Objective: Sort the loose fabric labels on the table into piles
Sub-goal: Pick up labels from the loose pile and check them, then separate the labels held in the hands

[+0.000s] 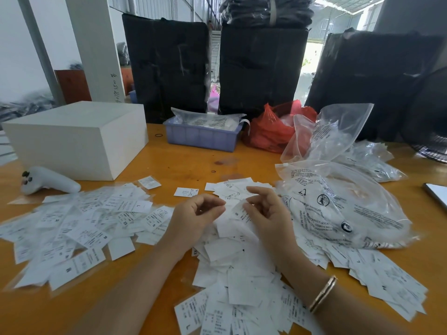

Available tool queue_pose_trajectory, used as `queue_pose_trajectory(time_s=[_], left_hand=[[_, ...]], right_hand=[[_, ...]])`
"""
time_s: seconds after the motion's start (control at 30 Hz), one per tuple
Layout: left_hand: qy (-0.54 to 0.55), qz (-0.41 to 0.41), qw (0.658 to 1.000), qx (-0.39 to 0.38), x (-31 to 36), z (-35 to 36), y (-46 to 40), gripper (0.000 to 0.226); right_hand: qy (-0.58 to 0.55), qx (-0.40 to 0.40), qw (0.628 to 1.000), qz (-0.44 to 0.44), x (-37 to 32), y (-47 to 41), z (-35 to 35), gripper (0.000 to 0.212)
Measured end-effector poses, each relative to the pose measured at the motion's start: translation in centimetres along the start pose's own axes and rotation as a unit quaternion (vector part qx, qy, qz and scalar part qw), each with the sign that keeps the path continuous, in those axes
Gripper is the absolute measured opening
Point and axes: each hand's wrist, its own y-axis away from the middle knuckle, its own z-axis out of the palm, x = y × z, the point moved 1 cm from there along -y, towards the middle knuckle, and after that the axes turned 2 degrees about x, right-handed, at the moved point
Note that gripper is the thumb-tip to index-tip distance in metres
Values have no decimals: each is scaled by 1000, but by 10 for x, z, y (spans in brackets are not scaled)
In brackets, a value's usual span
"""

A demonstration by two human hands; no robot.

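1. The left hand (193, 218) hovers over the middle of the table (183, 165), fingers loosely curled toward the thumb and, as far as the view shows, holding nothing.
2. The right hand (266, 211), a gold bangle (323, 297) on its wrist, faces it with fingers curled, seemingly pinching a label marked S (239, 212) whose long axis runs toward the table's far-left corner.
3. Loose labels lie at mixed angles: a spread pile (72, 228) by the left edge, a heap (242, 274) under both forearms reaching the near edge, and a small pile (234, 187) just beyond the fingers.
4. Around them: a white box (77, 139) and white controller (48, 180) far left, a blue tray (203, 136) at the far edge, a red bag (271, 131), and clear plastic bags (338, 201) crowding the right hand's side.
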Motion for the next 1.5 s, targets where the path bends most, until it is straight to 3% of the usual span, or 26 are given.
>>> queue_pose_trajectory(time_s=[0.13, 0.53, 0.93, 1.2, 1.37, 1.5], left_hand=[[20, -6, 1000, 3, 1, 0, 0, 17], [-11, 25, 999, -30, 1, 4, 2, 12], [-16, 21, 998, -54, 2, 5, 3, 20], [78, -25, 995, 62, 4, -4, -1, 17], [65, -16, 994, 84, 4, -3, -1, 13], [67, -7, 993, 94, 4, -5, -2, 12]], right_hand=[[-17, 41, 999, -5, 0, -3, -7, 37], [74, -75, 994, -32, -5, 8, 7, 43], [6, -93, 996, -11, -7, 7, 7, 45], [-97, -81, 980, 154, -5, 1, -4, 22], [-137, 3, 983, 124, -6, 0, -10, 8], [-171, 4, 979, 114, -9, 1, -11, 9]])
